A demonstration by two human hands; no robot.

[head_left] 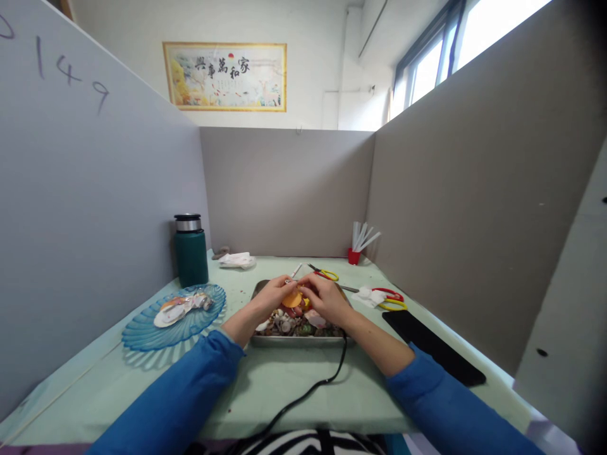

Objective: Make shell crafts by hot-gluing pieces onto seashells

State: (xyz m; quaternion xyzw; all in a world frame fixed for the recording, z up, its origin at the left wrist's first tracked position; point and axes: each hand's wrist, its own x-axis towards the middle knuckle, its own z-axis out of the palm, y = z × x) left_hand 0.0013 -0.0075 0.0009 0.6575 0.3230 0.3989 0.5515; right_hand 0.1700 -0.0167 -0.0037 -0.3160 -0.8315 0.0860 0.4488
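Observation:
My left hand (274, 299) and my right hand (328, 299) meet over a metal tray (298, 342), fingertips close together. Between them is a round orange shell (291, 299), and the fingers of both hands are closed at its upper edge. Part of the shell is covered by my thumbs. Small shells (285, 325) in brown, white and pink fill the tray beneath. A larger pale pink shell (315, 318) lies below my right hand. A black cord (317, 385) runs from the tray's right front corner towards me; its far end is hidden.
On the left stand a blue fluted plate (142, 330) with white shells (173, 311) and a green bottle (191, 258). Scissors (392, 299), a black slab (432, 347) and a red cup (353, 256) of white sticks are right. Grey partitions (289, 189) enclose the table.

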